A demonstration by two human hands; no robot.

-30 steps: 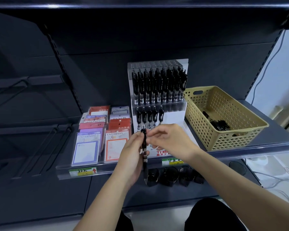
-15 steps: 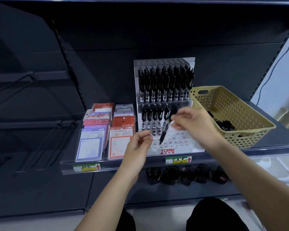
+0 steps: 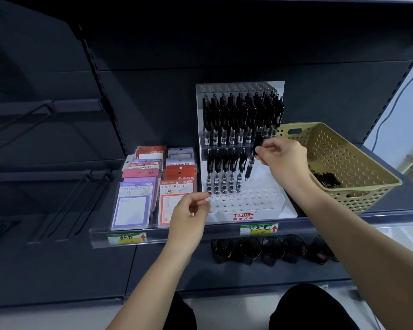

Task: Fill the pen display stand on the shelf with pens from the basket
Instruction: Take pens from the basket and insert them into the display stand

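Spanning the whole view, a dark shelf (image 3: 389,201) carries everything at a height the person can reach while crouched in front of it. A tan basket (image 3: 343,158) sits at the right, just beside the pen stand (image 3: 248,206), probably so each trip from stock to slot is short. A small heap of black pens (image 3: 326,179) lies in its near corner.

The stand is stepped. Its far upper tier is packed with upright pens (image 3: 241,117), while the lower tier has only a short row (image 3: 224,172) at its far left edge and many open holes nearer and to the right. Filling looks well along but not finished. Packs of notepads (image 3: 153,186) lie left of the stand.

The right hand (image 3: 284,158) pinches the clip end of one pen (image 3: 250,166), which hangs tip-down and slightly tilted over the next free hole to the right of that row; holding it at the top lets the tip be steered in. The left hand (image 3: 188,217) hovers at the stand's near left corner, fingers loosely curled, holding nothing.
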